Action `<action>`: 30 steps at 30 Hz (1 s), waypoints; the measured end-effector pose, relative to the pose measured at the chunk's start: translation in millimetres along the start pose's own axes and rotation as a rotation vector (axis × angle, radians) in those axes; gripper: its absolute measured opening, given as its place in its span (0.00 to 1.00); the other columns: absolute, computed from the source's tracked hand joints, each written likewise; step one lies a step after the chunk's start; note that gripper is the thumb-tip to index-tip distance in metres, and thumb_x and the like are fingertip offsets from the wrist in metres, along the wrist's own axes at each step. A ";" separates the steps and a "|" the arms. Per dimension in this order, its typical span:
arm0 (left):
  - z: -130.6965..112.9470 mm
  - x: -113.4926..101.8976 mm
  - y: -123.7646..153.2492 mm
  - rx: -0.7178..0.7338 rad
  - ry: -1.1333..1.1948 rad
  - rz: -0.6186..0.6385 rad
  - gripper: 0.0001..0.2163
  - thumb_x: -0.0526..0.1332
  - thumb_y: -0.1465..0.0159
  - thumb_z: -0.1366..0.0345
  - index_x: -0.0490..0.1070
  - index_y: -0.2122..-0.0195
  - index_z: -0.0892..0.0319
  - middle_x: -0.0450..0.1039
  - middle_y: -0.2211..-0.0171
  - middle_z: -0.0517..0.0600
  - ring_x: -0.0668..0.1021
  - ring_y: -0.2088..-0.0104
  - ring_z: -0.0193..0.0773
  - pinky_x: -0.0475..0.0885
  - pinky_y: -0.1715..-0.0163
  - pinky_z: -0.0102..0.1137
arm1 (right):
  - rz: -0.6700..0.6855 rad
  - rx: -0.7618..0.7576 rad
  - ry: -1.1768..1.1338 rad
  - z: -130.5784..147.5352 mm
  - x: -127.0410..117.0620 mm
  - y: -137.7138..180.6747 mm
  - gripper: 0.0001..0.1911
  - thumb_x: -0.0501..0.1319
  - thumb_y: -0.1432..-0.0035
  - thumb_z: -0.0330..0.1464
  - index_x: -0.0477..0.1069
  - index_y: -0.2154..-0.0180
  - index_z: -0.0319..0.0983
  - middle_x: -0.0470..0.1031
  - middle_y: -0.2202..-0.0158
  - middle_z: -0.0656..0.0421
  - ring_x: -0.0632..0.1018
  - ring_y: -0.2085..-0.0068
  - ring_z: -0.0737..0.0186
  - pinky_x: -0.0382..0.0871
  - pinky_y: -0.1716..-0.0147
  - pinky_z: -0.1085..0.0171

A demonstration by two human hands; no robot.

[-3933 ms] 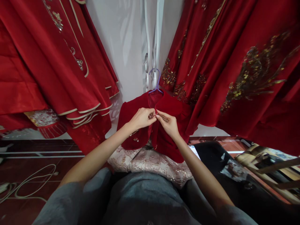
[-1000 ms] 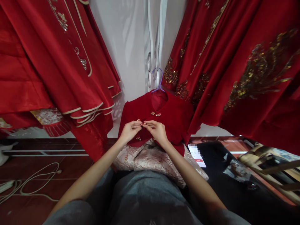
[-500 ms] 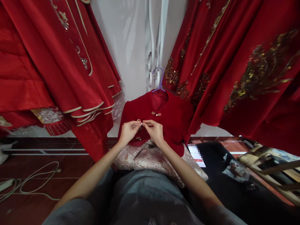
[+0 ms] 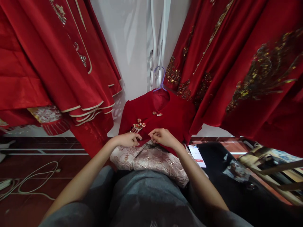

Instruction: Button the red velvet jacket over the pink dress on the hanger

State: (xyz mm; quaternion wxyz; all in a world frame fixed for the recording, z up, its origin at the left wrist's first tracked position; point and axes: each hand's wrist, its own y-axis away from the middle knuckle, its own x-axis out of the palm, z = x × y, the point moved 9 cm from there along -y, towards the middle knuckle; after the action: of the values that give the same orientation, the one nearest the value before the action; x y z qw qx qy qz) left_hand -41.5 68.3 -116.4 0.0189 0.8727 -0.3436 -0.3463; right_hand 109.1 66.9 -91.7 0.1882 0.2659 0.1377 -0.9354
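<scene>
Over the low edge of the red jacket (image 4: 178, 124), left hand (image 4: 129, 139) and right hand (image 4: 163, 137) with a gap between, fingers bent; cannot tell if pinching anything. Just past the left hand, nearer to it than to the right hand, shiny beads (image 4: 138, 126), slanting down toward that hand. Farther up, below the neck, smaller flowers (image 4: 159, 114).

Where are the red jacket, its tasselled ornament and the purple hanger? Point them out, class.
Red jacket (image 4: 170, 121): head view, on its plain front.
Tasselled ornament (image 4: 137, 126): head view, on its fan-shaped body.
Purple hanger (image 4: 162, 85): head view, just below its hook.
</scene>
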 end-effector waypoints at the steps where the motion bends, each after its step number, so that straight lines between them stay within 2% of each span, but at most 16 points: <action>1: 0.0 3.7 2.0 -0.006 -0.058 0.002 0.25 0.59 0.50 0.71 0.71 0.49 0.58 0.80 0.70 0.47 0.79 0.73 0.35 0.70 0.73 0.24 | -0.021 0.002 0.084 2.4 -4.3 1.8 0.08 0.58 0.41 0.33 0.76 0.62 0.40 0.79 0.73 0.60 0.79 0.72 0.65 0.69 0.70 0.68; 3: -2.8 6.2 3.5 -0.009 -0.191 -0.069 0.29 0.60 0.49 0.70 0.66 0.42 0.56 0.80 0.67 0.47 0.79 0.71 0.35 0.69 0.71 0.24 | -0.109 0.035 0.243 5.8 -15.6 4.8 0.07 0.60 0.42 0.32 0.76 0.64 0.42 0.78 0.74 0.61 0.77 0.72 0.65 0.66 0.71 0.68; 6: -10.9 8.3 3.0 -0.037 -0.394 -0.209 0.26 0.59 0.44 0.67 0.66 0.42 0.57 0.80 0.64 0.51 0.80 0.66 0.39 0.70 0.67 0.26 | -0.176 0.108 0.411 5.4 -23.5 8.1 0.06 0.65 0.48 0.32 0.76 0.64 0.43 0.76 0.71 0.60 0.75 0.70 0.64 0.63 0.72 0.68; 9: -23.2 11.2 4.4 -0.073 -0.597 -0.321 0.20 0.57 0.41 0.67 0.70 0.46 0.59 0.79 0.64 0.56 0.80 0.63 0.44 0.70 0.62 0.31 | -0.156 0.127 0.467 -1.5 -19.8 7.8 0.11 0.70 0.54 0.34 0.75 0.65 0.42 0.74 0.66 0.58 0.75 0.66 0.63 0.62 0.70 0.68; 13: -32.9 14.9 8.6 -0.147 -0.825 -0.361 0.16 0.54 0.40 0.70 0.71 0.51 0.62 0.76 0.61 0.63 0.79 0.62 0.52 0.71 0.63 0.39 | -0.103 0.118 0.422 -18.0 -9.9 1.9 0.10 0.70 0.56 0.32 0.74 0.68 0.40 0.74 0.67 0.59 0.75 0.67 0.65 0.63 0.69 0.69; 19: -35.2 7.9 8.9 -0.157 -0.891 -0.417 0.12 0.50 0.35 0.70 0.69 0.55 0.61 0.73 0.60 0.61 0.79 0.61 0.49 0.72 0.64 0.38 | -0.019 0.098 0.301 -32.2 2.9 -3.8 0.08 0.68 0.56 0.28 0.73 0.69 0.40 0.76 0.71 0.61 0.76 0.69 0.67 0.65 0.70 0.71; 23: -31.5 4.9 5.8 -0.183 -0.917 -0.469 0.12 0.48 0.33 0.67 0.67 0.53 0.61 0.71 0.57 0.61 0.78 0.58 0.48 0.72 0.63 0.36 | -0.031 0.104 0.278 -35.6 7.0 -5.0 0.09 0.66 0.54 0.26 0.73 0.67 0.39 0.77 0.72 0.61 0.76 0.71 0.67 0.65 0.72 0.71; 26: -29.6 4.3 4.3 -0.195 -0.951 -0.535 0.13 0.49 0.32 0.64 0.66 0.52 0.62 0.71 0.55 0.62 0.76 0.55 0.49 0.72 0.63 0.35 | 0.027 0.082 0.206 -35.4 16.6 -6.5 0.09 0.63 0.52 0.23 0.75 0.66 0.38 0.78 0.72 0.59 0.77 0.71 0.67 0.67 0.71 0.71; 30: -28.5 2.0 3.6 -0.159 -0.965 -0.594 0.13 0.50 0.34 0.70 0.65 0.50 0.65 0.71 0.54 0.65 0.75 0.52 0.51 0.72 0.60 0.36 | 0.080 0.045 0.138 -30.2 22.3 -6.5 0.12 0.61 0.53 0.20 0.77 0.66 0.37 0.79 0.72 0.59 0.78 0.71 0.67 0.69 0.71 0.71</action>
State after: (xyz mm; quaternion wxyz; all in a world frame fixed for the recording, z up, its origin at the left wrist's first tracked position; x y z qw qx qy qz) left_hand -24.9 58.5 -95.0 -0.1726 0.6707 -0.0260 -0.7209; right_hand 102.3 77.2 -127.7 0.2094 0.3392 0.1185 -0.9094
